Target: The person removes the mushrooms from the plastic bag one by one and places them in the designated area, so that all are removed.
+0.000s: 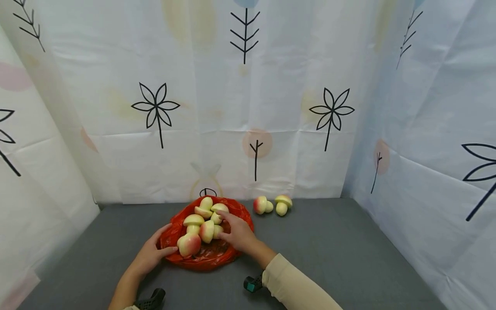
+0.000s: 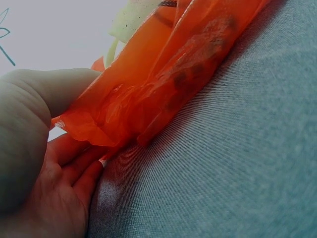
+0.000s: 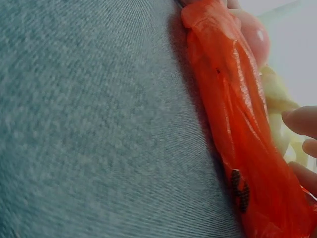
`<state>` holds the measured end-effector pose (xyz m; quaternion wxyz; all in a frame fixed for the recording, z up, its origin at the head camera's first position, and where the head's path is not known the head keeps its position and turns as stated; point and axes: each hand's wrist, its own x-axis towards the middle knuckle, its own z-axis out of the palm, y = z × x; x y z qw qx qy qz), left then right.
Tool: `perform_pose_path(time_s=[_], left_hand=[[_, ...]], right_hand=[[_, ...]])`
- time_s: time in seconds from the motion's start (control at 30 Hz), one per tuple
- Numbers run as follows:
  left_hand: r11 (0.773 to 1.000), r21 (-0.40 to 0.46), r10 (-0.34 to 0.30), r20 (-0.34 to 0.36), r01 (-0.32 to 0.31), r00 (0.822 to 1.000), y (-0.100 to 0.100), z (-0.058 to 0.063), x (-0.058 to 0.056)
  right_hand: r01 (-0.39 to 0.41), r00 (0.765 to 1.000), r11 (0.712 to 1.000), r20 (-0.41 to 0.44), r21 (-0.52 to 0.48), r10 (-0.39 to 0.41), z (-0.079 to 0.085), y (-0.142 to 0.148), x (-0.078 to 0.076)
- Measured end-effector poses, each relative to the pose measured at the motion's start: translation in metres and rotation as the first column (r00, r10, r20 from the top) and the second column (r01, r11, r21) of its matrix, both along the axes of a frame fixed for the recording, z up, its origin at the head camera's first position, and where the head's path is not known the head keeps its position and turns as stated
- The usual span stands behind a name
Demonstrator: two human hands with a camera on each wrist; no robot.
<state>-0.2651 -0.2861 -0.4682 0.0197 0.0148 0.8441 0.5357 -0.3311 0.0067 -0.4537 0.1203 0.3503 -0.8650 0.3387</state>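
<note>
A red plastic bag lies on the table with its mouth spread wide. Several toy mushrooms, pale yellow with some pink on the caps, sit inside it. My left hand holds the bag's left rim, thumb on the inner side and fingers beneath, as the left wrist view shows; the thumb tip lies beside the nearest mushroom. Over the bag's right side, my right hand has its fingers spread close to two mushrooms. In the right wrist view its fingertips stand apart just beyond the bag's edge.
Two more mushrooms lie on the grey table behind and right of the bag. Printed white cloth hangs at the back and both sides. Dark wrist devices sit under the forearms.
</note>
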Motion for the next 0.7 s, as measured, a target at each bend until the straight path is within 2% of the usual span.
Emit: perform_pose_path(time_s=[0.2, 0.43, 0.7], left_hand=[[1.000, -0.008, 0.007, 0.006, -0.007, 1.000, 0.0002, 0.0001, 0.0002], [1.000, -0.017, 0.009, -0.002, -0.009, 1.000, 0.0004, 0.0006, 0.0001], [1.000, -0.026, 0.010, 0.002, -0.010, 1.000, -0.0006, -0.0003, -0.0001]], right_hand=[[0.018, 0.999, 0.994, -0.032, 0.109, -0.014, -0.0019, -0.0023, 0.0016], [-0.008, 0.994, 0.991, -0.106, 0.137, 0.022, -0.0082, -0.0057, -0.0022], [-0.026, 0.988, 0.976, -0.146, 0.214, 0.059, -0.0068, -0.0089, -0.0004]])
